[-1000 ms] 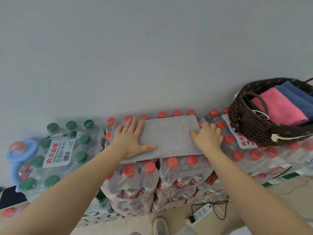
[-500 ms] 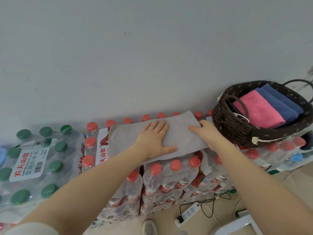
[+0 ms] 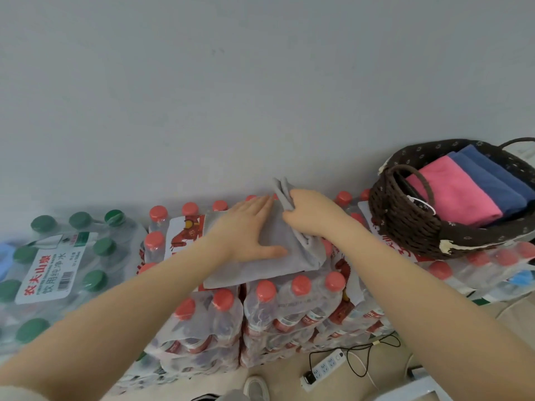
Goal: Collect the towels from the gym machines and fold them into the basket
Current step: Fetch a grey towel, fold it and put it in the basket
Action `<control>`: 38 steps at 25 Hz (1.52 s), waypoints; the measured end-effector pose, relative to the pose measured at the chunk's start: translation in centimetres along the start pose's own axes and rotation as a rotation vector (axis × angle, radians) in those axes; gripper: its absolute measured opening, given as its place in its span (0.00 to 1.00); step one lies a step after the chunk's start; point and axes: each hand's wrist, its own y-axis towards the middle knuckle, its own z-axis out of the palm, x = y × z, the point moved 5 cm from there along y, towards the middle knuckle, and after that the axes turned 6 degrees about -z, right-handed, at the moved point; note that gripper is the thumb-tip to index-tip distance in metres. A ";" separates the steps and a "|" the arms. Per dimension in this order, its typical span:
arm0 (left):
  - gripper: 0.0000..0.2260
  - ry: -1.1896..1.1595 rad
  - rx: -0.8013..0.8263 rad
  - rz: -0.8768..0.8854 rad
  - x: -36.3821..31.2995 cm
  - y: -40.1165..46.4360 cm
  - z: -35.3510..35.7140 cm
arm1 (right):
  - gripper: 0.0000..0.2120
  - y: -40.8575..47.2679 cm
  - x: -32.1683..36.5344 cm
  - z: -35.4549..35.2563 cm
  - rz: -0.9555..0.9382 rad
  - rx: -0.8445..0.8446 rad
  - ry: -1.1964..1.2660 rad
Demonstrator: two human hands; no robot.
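A grey towel (image 3: 278,264) lies on top of the red-capped water bottle packs. My left hand (image 3: 246,230) presses flat on its left half, fingers straight. My right hand (image 3: 311,212) grips the towel's right edge and holds it lifted over toward the left. To the right stands a dark brown woven basket (image 3: 405,224) holding a folded pink towel (image 3: 454,195) and a folded blue towel (image 3: 498,175).
Packs of red-capped bottles (image 3: 289,302) form the working surface against a grey wall. A pack of green-capped bottles (image 3: 58,264) stands at the left. On the floor below lie a white power strip (image 3: 324,369) with cables and a shoe (image 3: 256,389).
My right hand has closed on the towel's right edge and raised it up and leftward, folding it over. My left hand slid right along the towel. The view shifted left.
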 end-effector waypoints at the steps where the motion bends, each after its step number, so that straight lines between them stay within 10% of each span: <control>1: 0.54 0.049 0.010 -0.033 1.4 -0.8 -0.3 | 0.03 0.5 0.7 0.7 0.006 0.001 -0.002; 11: 0.26 -0.044 -0.053 -0.314 8.1 -2.2 0.1 | 0.30 0.2 1.4 7.7 0.030 -0.250 -0.344; 16: 0.30 -0.050 0.015 -0.425 8.1 -1.4 -0.3 | 0.36 1.1 0.7 8.7 -0.044 -0.138 -0.313; 24: 0.13 -1.211 0.540 -0.749 7.6 -4.1 -0.3 | 0.36 1.2 0.7 8.7 -0.040 -0.149 -0.346; 32: 0.07 -1.555 0.110 -0.554 5.0 -2.8 -1.3 | 0.31 0.3 0.8 8.1 0.000 -0.417 -0.300; 35: 0.03 -1.392 0.061 -0.430 2.0 -0.6 -2.7 | 0.26 0.2 0.0 7.0 -0.053 -0.324 0.062; 38: 0.04 -1.276 0.118 -0.363 -1.0 1.9 -2.5 | 0.14 -0.5 -2.2 5.5 0.085 -0.228 0.975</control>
